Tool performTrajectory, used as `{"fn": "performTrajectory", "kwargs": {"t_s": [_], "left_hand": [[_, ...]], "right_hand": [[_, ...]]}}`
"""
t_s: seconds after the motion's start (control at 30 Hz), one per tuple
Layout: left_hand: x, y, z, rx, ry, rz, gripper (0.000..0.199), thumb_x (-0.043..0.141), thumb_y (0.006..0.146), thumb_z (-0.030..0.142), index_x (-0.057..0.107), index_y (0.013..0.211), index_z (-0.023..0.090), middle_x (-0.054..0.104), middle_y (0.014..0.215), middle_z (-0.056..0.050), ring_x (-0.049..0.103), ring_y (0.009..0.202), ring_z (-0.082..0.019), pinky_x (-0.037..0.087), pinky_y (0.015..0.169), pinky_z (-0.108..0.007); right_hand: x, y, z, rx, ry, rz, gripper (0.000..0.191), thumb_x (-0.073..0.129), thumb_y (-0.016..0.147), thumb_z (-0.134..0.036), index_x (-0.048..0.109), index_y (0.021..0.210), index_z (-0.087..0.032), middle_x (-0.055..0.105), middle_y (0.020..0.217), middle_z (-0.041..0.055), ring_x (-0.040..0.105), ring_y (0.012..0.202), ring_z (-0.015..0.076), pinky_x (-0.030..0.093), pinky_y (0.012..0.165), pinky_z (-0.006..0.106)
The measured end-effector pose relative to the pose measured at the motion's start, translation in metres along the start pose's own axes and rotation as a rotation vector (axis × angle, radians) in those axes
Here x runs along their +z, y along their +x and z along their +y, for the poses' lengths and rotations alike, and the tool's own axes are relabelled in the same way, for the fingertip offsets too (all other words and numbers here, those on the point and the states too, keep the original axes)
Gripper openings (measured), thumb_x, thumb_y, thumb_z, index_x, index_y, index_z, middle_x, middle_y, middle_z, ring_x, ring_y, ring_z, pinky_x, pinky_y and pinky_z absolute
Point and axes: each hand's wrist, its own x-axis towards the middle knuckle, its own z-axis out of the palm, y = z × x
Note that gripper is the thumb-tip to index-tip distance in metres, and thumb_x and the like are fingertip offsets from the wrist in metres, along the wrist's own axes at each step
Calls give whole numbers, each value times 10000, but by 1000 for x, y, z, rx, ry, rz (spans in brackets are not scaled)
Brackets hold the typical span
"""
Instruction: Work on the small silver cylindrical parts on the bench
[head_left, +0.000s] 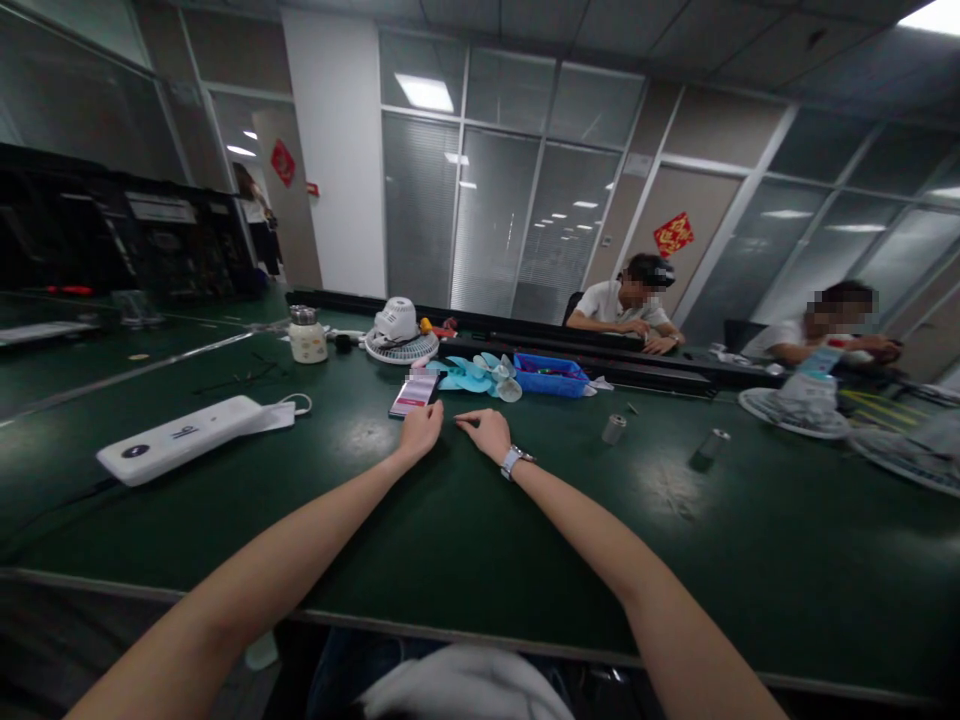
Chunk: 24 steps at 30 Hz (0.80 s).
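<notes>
My left hand [421, 428] rests over the green table with its fingers curled together, right beside the lower edge of a smartphone [415, 394] with a lit screen. Whether it touches the phone or pinches something small, I cannot make out. Just to its right is my right hand [487, 434], wearing a watch [514, 461]; thumb and fingertips come together, pointing left, and anything between them is too small to see. A narrow gap separates the two hands. Behind them lie light-blue fan blades [480, 375].
A blue tray [551, 374] with small parts stands behind my right hand. Farther left are a white fan [397, 330], a jar [307, 337] and a white power strip [187, 436]. Metal cylinders [613, 429] stand at right. Two people sit across the table.
</notes>
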Motion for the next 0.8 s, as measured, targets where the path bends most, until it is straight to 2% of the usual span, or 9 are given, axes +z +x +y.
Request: {"fn": "performTrajectory", "kwargs": {"t_s": [0.13, 0.23, 0.37, 0.57, 0.6, 0.67, 0.73, 0.8], "left_hand": [[-1, -1, 1, 14, 7, -11, 500, 273, 923, 421, 539, 566, 194, 646, 635, -72, 604, 669, -211, 348, 597, -282], [-1, -2, 1, 18, 0, -26, 502, 271, 924, 433, 537, 570, 195, 646, 644, -69, 599, 668, -209, 349, 602, -283], [0, -2, 1, 10, -14, -48, 499, 285, 920, 443, 545, 573, 194, 641, 636, -62, 591, 658, -208, 350, 604, -284], [-2, -2, 2, -5, -37, -50, 498, 302, 918, 452, 541, 563, 197, 631, 614, -51, 590, 636, -204, 348, 592, -283], [-2, -3, 2, -4, -37, -50, 499, 301, 917, 453, 538, 560, 197, 629, 612, -50, 587, 628, -203, 346, 588, -284], [-2, -3, 3, 2, -31, -53, 496, 300, 916, 449, 534, 557, 198, 626, 609, -48, 584, 623, -201, 342, 582, -283], [-3, -4, 4, 8, -20, -60, 491, 303, 912, 445, 532, 554, 200, 624, 604, -47, 583, 626, -202, 339, 580, -282], [-3, -5, 6, 13, -6, -68, 486, 305, 909, 443, 528, 551, 201, 623, 603, -48, 585, 639, -205, 340, 585, -281]], "right_hand": [[-3, 0, 7, -18, 73, 12, 137, 700, 806, -257, 774, 912, -303, 758, 908, -17, 705, 873, 199, 529, 808, 287], [-16, -7, 24, -35, 140, 7, 175, 703, 796, -233, 764, 949, -291, 758, 886, -22, 710, 836, 177, 540, 799, 276], [-33, -17, 49, -32, 210, 12, 194, 718, 769, -222, 757, 957, -258, 753, 946, 1, 706, 890, 179, 539, 854, 300], [-45, -22, 57, -27, 248, 18, 186, 700, 773, -228, 749, 952, -221, 756, 901, 27, 709, 832, 180, 553, 785, 296], [-52, -23, 61, -34, 244, 46, 196, 699, 775, -251, 745, 964, -225, 756, 880, 24, 709, 810, 182, 553, 764, 298], [-77, -24, 77, -50, 181, 184, 199, 679, 792, -306, 739, 968, -235, 754, 860, 19, 703, 788, 193, 539, 749, 309], [-111, -27, 102, -48, 36, 411, 194, 639, 816, -352, 739, 936, -238, 752, 891, 31, 694, 812, 211, 511, 776, 326], [-145, -33, 131, 26, -121, 624, 223, 615, 821, -382, 737, 922, -224, 748, 925, 59, 684, 849, 235, 482, 795, 339]]}}
